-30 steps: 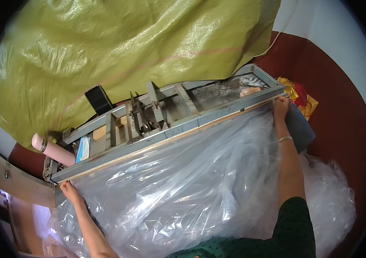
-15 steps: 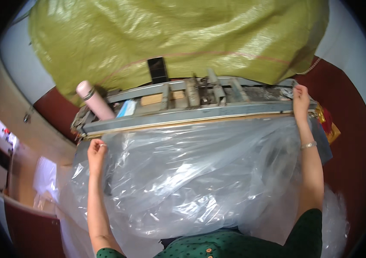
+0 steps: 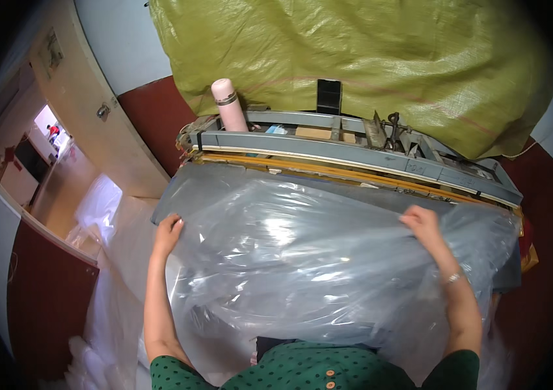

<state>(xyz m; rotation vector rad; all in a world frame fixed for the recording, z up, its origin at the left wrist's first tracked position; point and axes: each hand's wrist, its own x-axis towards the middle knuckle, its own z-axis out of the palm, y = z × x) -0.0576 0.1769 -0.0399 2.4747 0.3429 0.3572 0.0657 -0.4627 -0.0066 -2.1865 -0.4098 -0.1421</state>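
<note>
A large sheet of clear plastic film (image 3: 276,260) lies in wrinkles over the dark work surface before me. My left hand (image 3: 168,233) is closed at the film's left side, with thumb and fingertips pinched together on its edge. Farther right, the fingers of my right hand (image 3: 423,227) are pinched on the film, and creases run out from them. Beyond both hands stands a long machine with a grey metal bar (image 3: 328,155) and an orange-yellow strip (image 3: 315,170) along its near side. The film's far edge lies on the near side of that strip.
On the machine's frame stand a pink bottle (image 3: 229,107) and a black phone-like slab (image 3: 329,97). A yellow-green woven sheet (image 3: 367,52) hangs behind. More film (image 3: 104,286) trails down at the left, near an open door (image 3: 88,97).
My right hand has come away from the machine's right end, toward me and leftward, with the film. My left hand stays near the film's left side. The view has shifted left.
</note>
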